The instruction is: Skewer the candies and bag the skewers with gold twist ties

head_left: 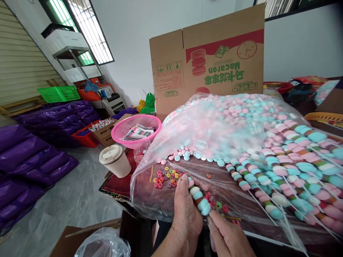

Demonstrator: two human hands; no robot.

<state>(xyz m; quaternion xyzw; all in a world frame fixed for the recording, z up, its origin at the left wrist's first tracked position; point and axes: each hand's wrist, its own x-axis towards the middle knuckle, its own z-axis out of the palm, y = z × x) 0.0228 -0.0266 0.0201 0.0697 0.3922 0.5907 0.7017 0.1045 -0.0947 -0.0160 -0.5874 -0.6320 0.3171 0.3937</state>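
A candy skewer (197,195) of pink, white, blue and brown pieces slants between my hands at the table's front edge. My left hand (187,210) is closed around its upper part, thumb along the side. Below the bottom blue piece, my right hand (227,232) pinches the lower end; the stick there is hidden by the fingers. Small ring-shaped candies (171,175) in red, yellow and purple lie beyond my left hand. More rings (218,205) lie behind the skewer. Finished-looking skewers (294,167) with white sticks are piled at the right.
A clear plastic sheet (203,121) covers a heap of pink and blue candies. Behind stands a Macaron carton (168,50). At left are a lidded cup (118,162) and a pink basket (158,126) of packets. An open box with a plastic bag (103,244) sits below.
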